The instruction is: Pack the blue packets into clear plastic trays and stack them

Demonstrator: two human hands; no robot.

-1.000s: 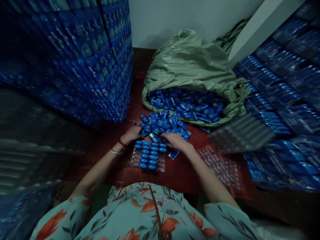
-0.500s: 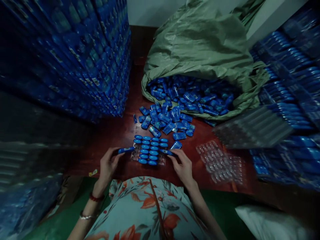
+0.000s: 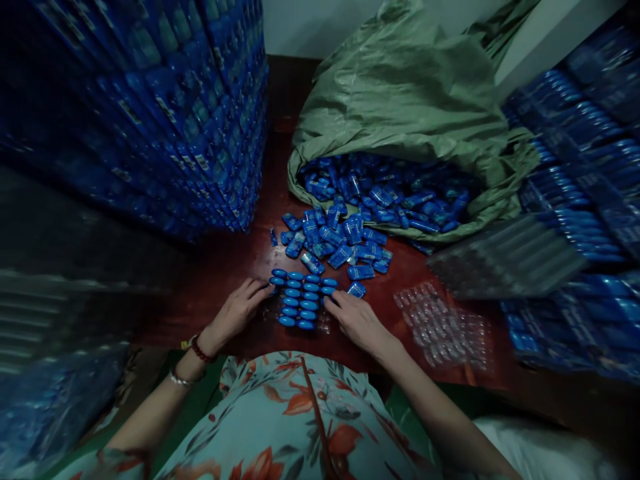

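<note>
Hands (image 3: 241, 307) moved inward, blue packs (image 3: 308, 305), long axes left-right

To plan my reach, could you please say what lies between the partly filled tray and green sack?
A loose pile of blue packets, shown in the head view.

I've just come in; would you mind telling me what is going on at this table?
A person's left hand and right hand are at opposite sides of a clear tray, each by an outer column of blue packets. The two middle columns look filled; the outer ones have bare cells nearer the person. Loose packets lie beyond the tray, before an open green sack holding more.
</note>
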